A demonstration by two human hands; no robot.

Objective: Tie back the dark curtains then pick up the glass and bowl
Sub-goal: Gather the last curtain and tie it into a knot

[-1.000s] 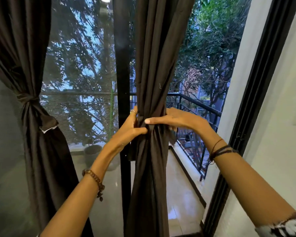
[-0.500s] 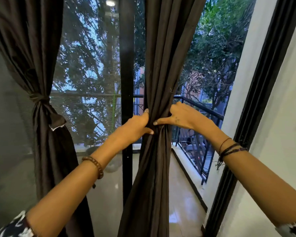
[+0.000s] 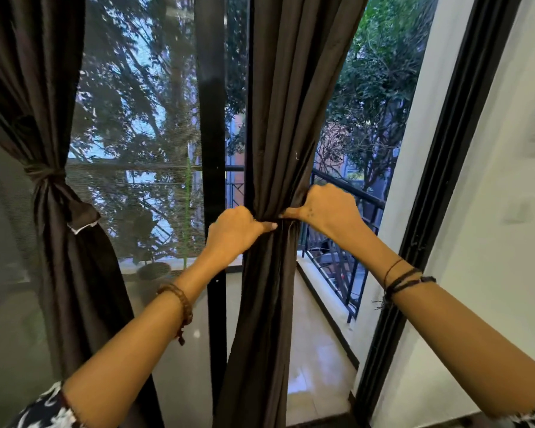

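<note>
Curtain (image 3: 278, 118) hangs vertically, cinched mid-height by gripping left hand (image 3: 233, 233) and right hand (image 3: 325, 208).

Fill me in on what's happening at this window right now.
A person is tying back the middle dark curtain. The left hand and right hand both grip the gathered fabric at its waist, pulling a tie tight around it. The left curtain is already knotted back. Neither a glass nor a bowl is in view, so that part hasn't started.

Patterned dark-white sleeves (image 3: 44, 409); brown bead bracelet (image 3: 179, 299); black cord bracelets (image 3: 406, 281).
</note>
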